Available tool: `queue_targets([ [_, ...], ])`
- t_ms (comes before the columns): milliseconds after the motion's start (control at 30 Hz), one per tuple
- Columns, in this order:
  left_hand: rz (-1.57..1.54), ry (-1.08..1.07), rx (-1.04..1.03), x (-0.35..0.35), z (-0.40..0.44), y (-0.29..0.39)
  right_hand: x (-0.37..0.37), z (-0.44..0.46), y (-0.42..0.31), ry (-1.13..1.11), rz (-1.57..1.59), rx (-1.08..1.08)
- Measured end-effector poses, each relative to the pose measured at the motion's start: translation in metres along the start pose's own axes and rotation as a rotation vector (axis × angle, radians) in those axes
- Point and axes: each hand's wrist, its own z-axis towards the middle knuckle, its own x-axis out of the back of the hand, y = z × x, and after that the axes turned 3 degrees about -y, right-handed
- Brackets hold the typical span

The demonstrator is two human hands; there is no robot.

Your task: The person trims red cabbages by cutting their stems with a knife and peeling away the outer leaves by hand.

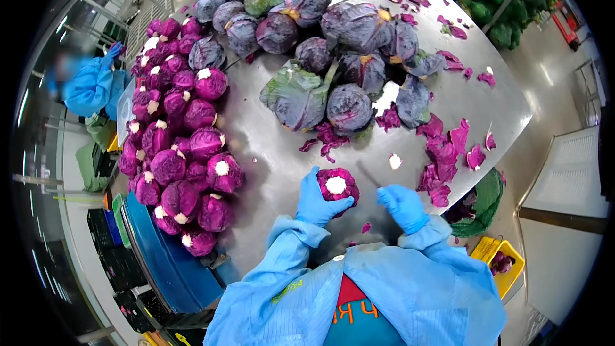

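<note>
In a blue glove, my left hand (314,200) grips a trimmed red cabbage (344,179) from its left side, the white cut stem end facing up. My right hand (402,208), also gloved in blue, is closed around a knife (368,174); its blade is smeared by motion and points up and left, beside the cabbage. A round white slice of stem (395,161) lies on the steel table (269,147) just beyond the knife. Loose purple leaves (439,160) are heaped to the right of my right hand.
Untrimmed cabbages (349,106) with dull outer leaves pile up ahead. Trimmed purple cabbages (182,166) crowd the table's left side. A blue bin (173,256) stands below left, a yellow crate (506,263) and green net bag (483,205) below right. A co-worker (93,86) stands far left.
</note>
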Motion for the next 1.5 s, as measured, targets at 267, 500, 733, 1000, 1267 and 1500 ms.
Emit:
queue_targets([
  [267, 0.252, 0.076, -0.09, -0.02, -0.001, -0.004, -0.024, 0.037, 0.014, -0.316, -0.218, 0.203],
  [500, 0.267, 0.007, -0.039, -0.022, 0.001, 0.008, -0.01, 0.073, 0.02, -0.59, -0.081, 0.169],
  [733, 0.317, 0.161, -0.067, -0.026, 0.001, 0.017, -0.002, 0.079, -0.011, -0.638, -0.068, -0.054],
  [1000, 0.36, 0.15, -0.128, -0.026, 0.005, 0.006, -0.046, 0.058, 0.013, -0.02, -0.194, 0.209],
  [1267, 0.324, 0.098, -0.126, -0.018, 0.0, 0.021, -0.021, 0.047, -0.017, -0.072, 0.08, 0.079],
  [1500, 0.456, 0.115, -0.127, -0.034, -0.003, 0.024, -0.012, 0.083, -0.042, -0.344, -0.473, 0.215],
])
